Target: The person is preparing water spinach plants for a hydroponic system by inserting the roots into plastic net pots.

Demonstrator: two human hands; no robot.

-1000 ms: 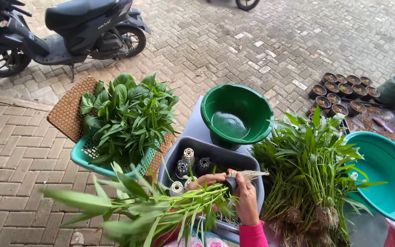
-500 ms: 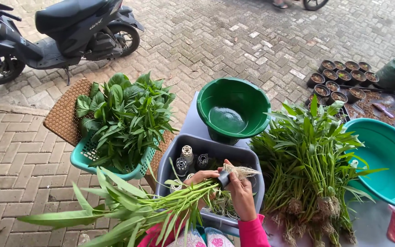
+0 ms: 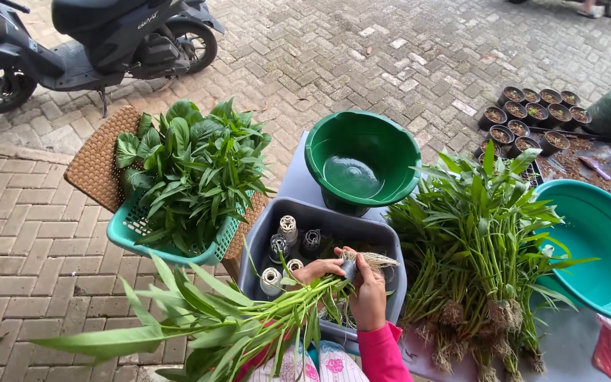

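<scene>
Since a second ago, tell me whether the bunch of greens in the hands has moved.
Yes. Against the grey tub, the bunch of greens has swung: its leafy tips now point further left and lower, while the right hand grips the root end over the tub.

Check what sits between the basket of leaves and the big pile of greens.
In the head view, a grey bin holding small spools lies between them.

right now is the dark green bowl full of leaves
No, the dark green bowl holds only a little water, while the leaves sit in the teal basket beside it.
</scene>
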